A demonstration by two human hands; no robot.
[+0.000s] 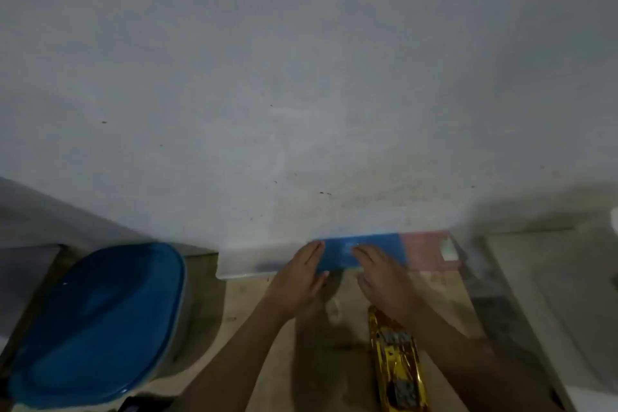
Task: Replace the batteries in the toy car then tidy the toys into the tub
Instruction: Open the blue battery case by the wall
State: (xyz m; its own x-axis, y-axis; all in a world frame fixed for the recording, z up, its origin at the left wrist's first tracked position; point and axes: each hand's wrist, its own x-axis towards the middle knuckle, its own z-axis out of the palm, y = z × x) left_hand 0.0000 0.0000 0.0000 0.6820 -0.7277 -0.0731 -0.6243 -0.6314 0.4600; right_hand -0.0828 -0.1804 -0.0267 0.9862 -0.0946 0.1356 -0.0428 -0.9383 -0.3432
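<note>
The frame is blurred. A gold toy car (398, 368) lies on the table at the bottom centre-right, partly under my right forearm. My left hand (299, 278) and my right hand (381, 278) reach forward with flat, spread fingers. Their fingertips rest on a blue panel (371, 246) of a translucent white box (240, 261) that stands against the wall. A tub with a blue lid (97, 324) sits at the lower left. No batteries are visible.
A pale wall fills the upper frame right behind the box. A pink part (424, 244) adjoins the blue panel. A clear sheet or container (501, 294) lies to the right. A small dark object (133, 406) is at the bottom edge.
</note>
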